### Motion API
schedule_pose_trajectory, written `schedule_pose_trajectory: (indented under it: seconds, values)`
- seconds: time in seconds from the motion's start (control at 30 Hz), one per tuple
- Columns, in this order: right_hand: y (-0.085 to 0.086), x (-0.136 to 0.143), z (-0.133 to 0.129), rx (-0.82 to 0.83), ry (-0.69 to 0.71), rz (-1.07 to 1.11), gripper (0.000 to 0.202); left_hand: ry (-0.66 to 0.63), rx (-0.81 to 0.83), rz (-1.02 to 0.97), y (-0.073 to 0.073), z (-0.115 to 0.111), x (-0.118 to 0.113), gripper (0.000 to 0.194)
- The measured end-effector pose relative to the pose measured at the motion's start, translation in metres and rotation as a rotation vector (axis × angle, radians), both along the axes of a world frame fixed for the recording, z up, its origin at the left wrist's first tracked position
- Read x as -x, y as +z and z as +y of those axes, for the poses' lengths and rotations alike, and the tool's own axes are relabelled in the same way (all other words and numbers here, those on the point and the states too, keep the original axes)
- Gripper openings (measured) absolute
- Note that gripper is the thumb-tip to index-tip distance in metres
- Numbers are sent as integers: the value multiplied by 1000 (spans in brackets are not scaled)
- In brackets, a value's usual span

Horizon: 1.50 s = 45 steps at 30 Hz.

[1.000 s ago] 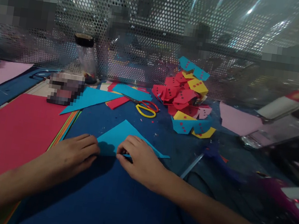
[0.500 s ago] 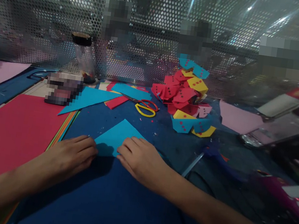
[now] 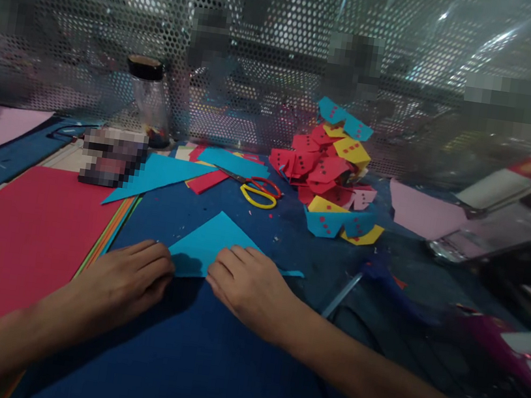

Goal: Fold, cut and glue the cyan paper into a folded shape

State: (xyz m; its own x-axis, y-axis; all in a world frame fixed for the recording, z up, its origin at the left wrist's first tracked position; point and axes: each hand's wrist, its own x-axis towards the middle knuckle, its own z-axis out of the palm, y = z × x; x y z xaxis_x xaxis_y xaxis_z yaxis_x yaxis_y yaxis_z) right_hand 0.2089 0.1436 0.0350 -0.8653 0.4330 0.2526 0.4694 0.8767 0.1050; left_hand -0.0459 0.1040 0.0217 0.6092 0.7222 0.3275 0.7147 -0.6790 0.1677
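Observation:
A light blue sheet of paper [image 3: 218,237] lies in front of me, folded to a peak that points away. My left hand [image 3: 144,269] is closed at its near left corner, fingers curled and thumb tucked in. Along the near edge, my right hand [image 3: 246,282] has its bent fingers closed over the paper, covering the middle of it. A thin blue tip shows past the right hand's knuckles. The fingertips of both hands are partly hidden.
Scissors [image 3: 259,193] with red and yellow handles lie beyond the paper. Behind them rises a pile of dotted red, yellow and blue folded pieces [image 3: 324,168]. Red sheets [image 3: 32,239] are stacked at left, near a jar [image 3: 148,103]. Glue guns [image 3: 382,284] [image 3: 497,343] lie at right.
My right hand has shifted very slightly, and the blue paper's right tip now shows beyond it. My left hand stays almost where it was.

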Motion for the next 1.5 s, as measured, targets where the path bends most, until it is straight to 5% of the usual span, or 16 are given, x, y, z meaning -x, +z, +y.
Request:
schedule_pose_trajectory:
  seconds: [0.2,0.93,1.5]
  values:
    - [-6,0,2,-7,-14,71,14,-29,10,-30,-2,3,2,23]
    - [-6,0,6,224,-120,83,14,227,308,-210,-6,5,1,20]
    - [1,0,5,343,-136,84,16,255,317,-213,-6,7,1,23]
